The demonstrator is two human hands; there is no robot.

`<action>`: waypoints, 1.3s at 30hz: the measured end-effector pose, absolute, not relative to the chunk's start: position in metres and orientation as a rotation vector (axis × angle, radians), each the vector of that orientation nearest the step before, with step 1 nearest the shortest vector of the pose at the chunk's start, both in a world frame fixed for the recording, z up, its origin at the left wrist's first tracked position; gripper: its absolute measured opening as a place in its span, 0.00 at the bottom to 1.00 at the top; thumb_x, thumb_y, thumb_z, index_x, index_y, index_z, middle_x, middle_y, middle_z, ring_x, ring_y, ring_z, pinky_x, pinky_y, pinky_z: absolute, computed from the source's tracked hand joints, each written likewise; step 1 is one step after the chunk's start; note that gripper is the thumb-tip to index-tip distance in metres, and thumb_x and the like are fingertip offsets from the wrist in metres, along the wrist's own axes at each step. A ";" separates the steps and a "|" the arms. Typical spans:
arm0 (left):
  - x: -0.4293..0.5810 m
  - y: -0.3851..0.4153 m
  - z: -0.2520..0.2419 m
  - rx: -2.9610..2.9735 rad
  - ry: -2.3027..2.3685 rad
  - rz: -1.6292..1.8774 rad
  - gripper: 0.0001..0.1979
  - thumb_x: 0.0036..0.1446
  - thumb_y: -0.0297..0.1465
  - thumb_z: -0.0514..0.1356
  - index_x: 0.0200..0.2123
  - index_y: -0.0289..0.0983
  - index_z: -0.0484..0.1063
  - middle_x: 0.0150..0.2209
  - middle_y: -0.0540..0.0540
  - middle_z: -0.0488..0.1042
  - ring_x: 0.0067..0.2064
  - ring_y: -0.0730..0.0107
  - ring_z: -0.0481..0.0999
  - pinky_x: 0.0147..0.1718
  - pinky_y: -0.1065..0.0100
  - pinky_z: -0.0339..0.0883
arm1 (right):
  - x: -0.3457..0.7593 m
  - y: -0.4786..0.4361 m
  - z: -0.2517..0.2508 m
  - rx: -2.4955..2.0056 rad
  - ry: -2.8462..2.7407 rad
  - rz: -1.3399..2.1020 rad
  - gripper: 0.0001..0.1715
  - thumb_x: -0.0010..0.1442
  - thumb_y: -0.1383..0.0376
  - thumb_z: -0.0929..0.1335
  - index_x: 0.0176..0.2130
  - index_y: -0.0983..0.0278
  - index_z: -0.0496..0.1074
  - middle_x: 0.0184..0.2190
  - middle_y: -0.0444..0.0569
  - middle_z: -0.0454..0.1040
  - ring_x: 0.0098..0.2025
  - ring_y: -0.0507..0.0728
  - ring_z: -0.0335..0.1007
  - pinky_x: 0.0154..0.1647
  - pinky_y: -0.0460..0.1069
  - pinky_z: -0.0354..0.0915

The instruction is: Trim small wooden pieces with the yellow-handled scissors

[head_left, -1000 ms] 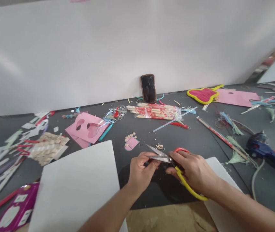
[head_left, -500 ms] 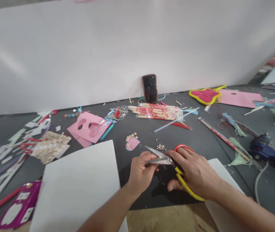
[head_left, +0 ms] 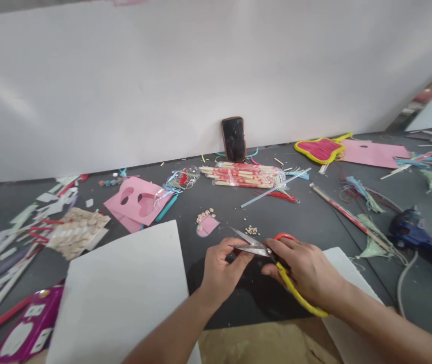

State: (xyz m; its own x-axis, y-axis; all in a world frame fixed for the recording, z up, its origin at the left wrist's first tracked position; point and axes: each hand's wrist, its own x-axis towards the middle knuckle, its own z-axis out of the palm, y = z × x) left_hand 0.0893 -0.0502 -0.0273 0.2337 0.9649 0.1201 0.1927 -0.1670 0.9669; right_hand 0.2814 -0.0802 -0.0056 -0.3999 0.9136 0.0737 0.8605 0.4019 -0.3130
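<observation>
Gripping the scissors point(head_left: 256, 250) by the red and yellow handles, the right hand point(head_left: 301, 270) holds their 2 blades parted right at the left hand point(head_left: 221, 270), over the dark tabletop point(head_left: 234, 308); the left fingers curl close to the thumb, but the blades cover the tips and I cannot tell whether they pinch anything; a slip in closing could nick them, being so near the edges; the little heap of pale beads point(head_left: 252, 230) beside the upper blade might scatter under a careless sweep; the pink card piece point(head_left: 209, 225), near the points, could be knocked askew likewise.
</observation>
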 end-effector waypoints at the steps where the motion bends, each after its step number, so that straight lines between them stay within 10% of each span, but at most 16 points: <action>1: 0.089 -0.050 -0.027 1.564 1.131 1.024 0.08 0.53 0.34 0.62 0.29 0.35 0.77 0.26 0.48 0.77 0.27 0.71 0.75 0.28 0.74 0.69 | 0.281 -0.080 -0.006 -1.568 -2.414 0.312 0.25 0.64 0.49 0.58 0.47 0.64 0.67 0.34 0.54 0.73 0.35 0.59 0.72 0.31 0.49 0.64; 11: 0.087 -0.049 -0.027 1.587 1.094 1.012 0.09 0.55 0.32 0.59 0.28 0.35 0.77 0.22 0.49 0.73 0.23 0.74 0.72 0.24 0.75 0.66 | 0.278 -0.076 -0.001 -1.542 -2.440 0.331 0.47 0.46 0.35 0.65 0.52 0.65 0.64 0.38 0.57 0.71 0.41 0.64 0.69 0.37 0.56 0.66; 29: 0.088 -0.050 -0.031 1.667 1.055 1.029 0.07 0.55 0.32 0.60 0.29 0.36 0.77 0.29 0.46 0.77 0.32 0.68 0.75 0.33 0.71 0.69 | 0.281 -0.079 -0.005 -1.570 -2.410 0.372 0.22 0.64 0.51 0.58 0.45 0.63 0.67 0.33 0.53 0.73 0.34 0.58 0.71 0.31 0.49 0.63; 39: 0.086 -0.051 -0.027 1.550 1.007 1.058 0.06 0.54 0.28 0.60 0.28 0.34 0.77 0.26 0.47 0.72 0.25 0.73 0.71 0.25 0.74 0.67 | 0.277 -0.077 -0.002 -1.544 -2.462 0.334 0.50 0.46 0.34 0.64 0.55 0.65 0.62 0.38 0.56 0.70 0.40 0.64 0.68 0.36 0.56 0.66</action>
State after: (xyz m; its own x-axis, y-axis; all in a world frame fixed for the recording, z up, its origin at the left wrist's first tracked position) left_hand 0.0860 -0.0514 -0.0266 0.2805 0.9477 0.1523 0.1052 -0.1880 0.9765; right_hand 0.2771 -0.0772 -0.0017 -0.4261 0.9025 0.0618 0.8534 0.4237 -0.3035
